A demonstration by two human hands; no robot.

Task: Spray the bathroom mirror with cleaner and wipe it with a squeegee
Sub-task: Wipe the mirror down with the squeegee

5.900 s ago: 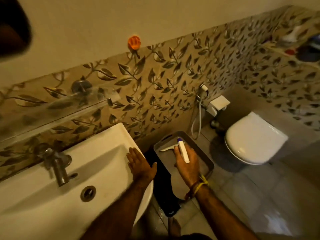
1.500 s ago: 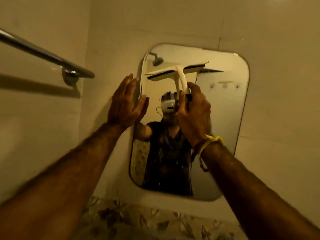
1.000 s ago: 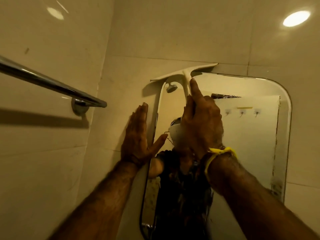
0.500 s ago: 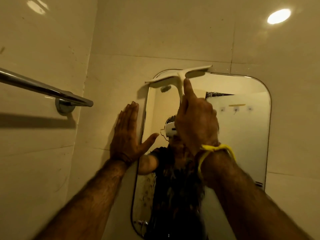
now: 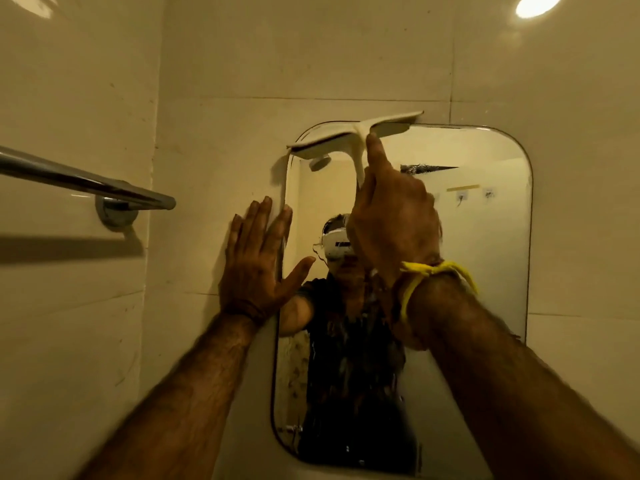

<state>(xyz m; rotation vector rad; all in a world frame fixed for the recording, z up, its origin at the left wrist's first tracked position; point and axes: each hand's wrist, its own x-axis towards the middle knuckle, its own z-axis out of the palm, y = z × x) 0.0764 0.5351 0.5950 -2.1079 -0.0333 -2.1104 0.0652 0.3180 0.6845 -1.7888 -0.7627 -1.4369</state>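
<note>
A rounded rectangular mirror hangs on the pale tiled wall ahead of me. My right hand grips the handle of a white squeegee, forefinger stretched along the stem. Its blade lies against the mirror's top left edge, tilted up to the right. My left hand rests flat on the wall at the mirror's left edge, fingers spread, thumb over the glass. Streaks of wetness run down the lower glass. No spray bottle is in sight.
A chrome towel rail juts from the left wall at hand height. A ceiling light glows at the top right. A yellow thread is tied around my right wrist.
Since the sink and floor tray, I have brought the squeegee up to the mirror. In the last second its blade stays at the mirror's top edge and my left hand stays on the wall.
</note>
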